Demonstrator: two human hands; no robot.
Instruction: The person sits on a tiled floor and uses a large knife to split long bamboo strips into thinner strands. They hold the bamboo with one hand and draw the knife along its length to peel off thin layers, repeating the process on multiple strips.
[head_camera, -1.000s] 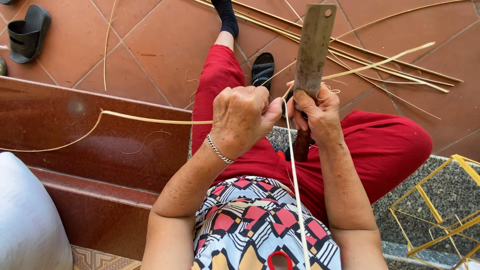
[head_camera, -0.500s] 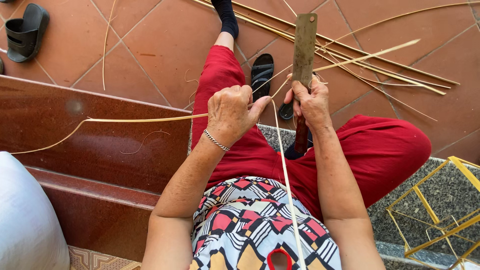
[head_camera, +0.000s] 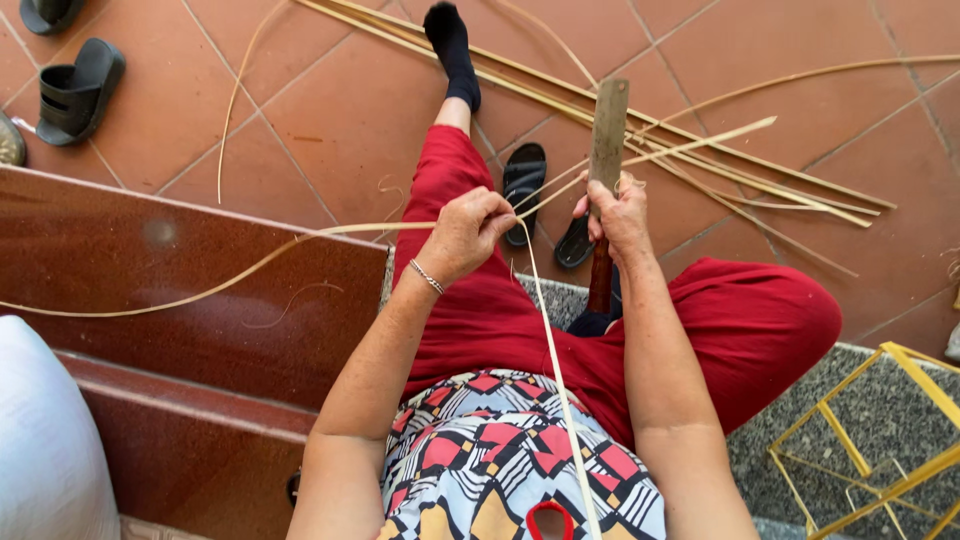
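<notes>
Terracotta floor tiles; black sandals at far left of tiles; loose bamboo strips lying across tiles at right; yellow wire frame on grey speckled step below them; white sack beside dark red ledge.

No packages, labels, signs or screens show anywhere in the scene, near or far, left or right.

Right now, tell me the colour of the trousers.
Red trousers, plain with no pattern, seen best in the head view.
</notes>
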